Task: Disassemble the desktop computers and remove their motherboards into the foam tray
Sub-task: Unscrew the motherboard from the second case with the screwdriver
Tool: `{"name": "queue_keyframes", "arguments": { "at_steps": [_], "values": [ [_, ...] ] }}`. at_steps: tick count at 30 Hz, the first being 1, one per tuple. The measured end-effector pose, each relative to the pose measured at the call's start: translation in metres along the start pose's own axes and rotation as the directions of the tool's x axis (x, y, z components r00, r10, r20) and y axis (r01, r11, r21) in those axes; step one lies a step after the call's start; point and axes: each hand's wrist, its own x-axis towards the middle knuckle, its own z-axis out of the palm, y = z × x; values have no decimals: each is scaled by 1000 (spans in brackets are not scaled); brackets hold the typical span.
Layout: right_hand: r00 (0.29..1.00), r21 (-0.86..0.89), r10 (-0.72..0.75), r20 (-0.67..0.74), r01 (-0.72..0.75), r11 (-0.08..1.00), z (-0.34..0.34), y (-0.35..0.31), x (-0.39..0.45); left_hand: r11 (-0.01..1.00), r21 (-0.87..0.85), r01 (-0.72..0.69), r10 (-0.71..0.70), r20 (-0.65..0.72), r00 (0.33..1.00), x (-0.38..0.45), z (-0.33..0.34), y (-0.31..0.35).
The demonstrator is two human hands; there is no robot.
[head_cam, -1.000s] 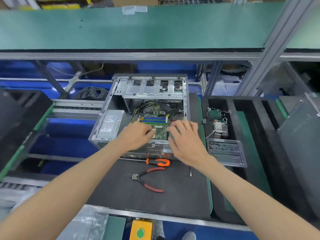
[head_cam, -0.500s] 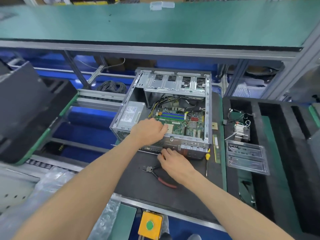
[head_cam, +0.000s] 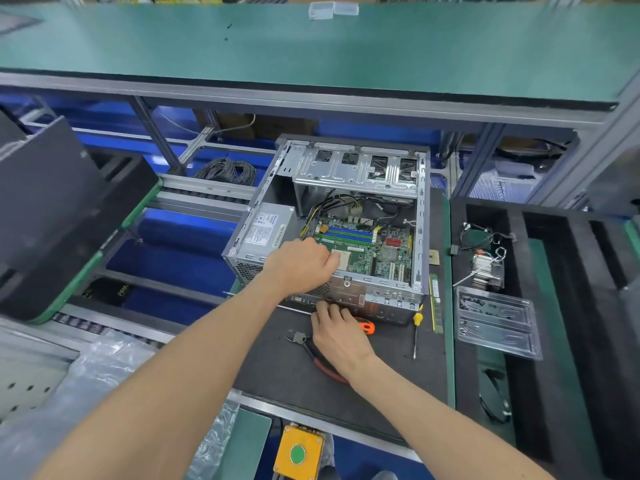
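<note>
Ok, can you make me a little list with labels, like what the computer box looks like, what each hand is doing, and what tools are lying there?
computer case: open case lying on the black mat
motherboard: green board inside the case
left hand: left hand reaching into the case, over the board's near edge
right hand: right hand on the mat, on the orange-handled screwdriver
other tools: red-handled pliers; yellow-handled screwdriver
foam tray: black tray on the right, holding a heatsink and a clear plastic tray
</note>
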Motion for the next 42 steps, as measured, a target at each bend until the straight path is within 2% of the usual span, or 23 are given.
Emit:
{"name": "queue_keyframes", "arguments": {
  "at_steps": [5, 11, 16, 20, 22, 24, 27, 29, 34, 37, 40, 41, 42],
  "values": [
    [999, 36, -45, 19, 44, 998, -10, 6, -4, 1000, -15, -7, 7, -2, 1000, 1, 3, -3],
    [989, 122, -141, -39, 145, 982, -52, 22, -6, 1000, -26, -14, 14, 1, 1000, 3, 4, -4],
    [975, 194, -216, 45, 204, 960, -90, 52, -2, 987, -155, 27, -8, 120, 993, 7, -4, -3],
    [974, 121, -222, 43, 215, 969, -110, 91, -1, 957, -290, 26, 35, 203, 979, 8, -15, -2],
    [978, 62, -207, 33, 205, 977, -114, 111, -4, 906, -421, 43, 41, 189, 981, 7, -17, -3],
    [979, 60, -203, 30, 201, 978, -115, 128, -6, 814, -576, 67, 30, 157, 987, 5, -18, -6],
    [983, 58, -185, 15, 184, 981, -115, 147, -3, 698, -715, 51, 45, 115, 992, 2, -20, -10],
    [988, 31, -152, -22, 152, 988, -115, 158, 0, 658, -752, 40, 74, 118, 990, 0, -23, -12],
    [994, 84, 32, -102, -23, 996, -106, 183, 11, 635, -769, 72, 97, 172, 980, -3, -28, -18],
    [955, 50, 176, -238, -169, 984, -104, 177, 21, 573, -815, 90, 44, 140, 989, 4, -27, -18],
    [874, 272, 326, -361, -235, 933, -95, 150, 34, 442, -892, 92, -10, 98, 995, 12, -29, -15],
    [857, 426, 402, -323, -248, 870, -93, 139, 39, 390, -916, 94, -20, 93, 995, 14, -32, -13],
    [838, 607, 492, -235, -269, 747, -92, 131, 44, 348, -933, 92, -30, 88, 996, 18, -35, -11]
  ]
}}
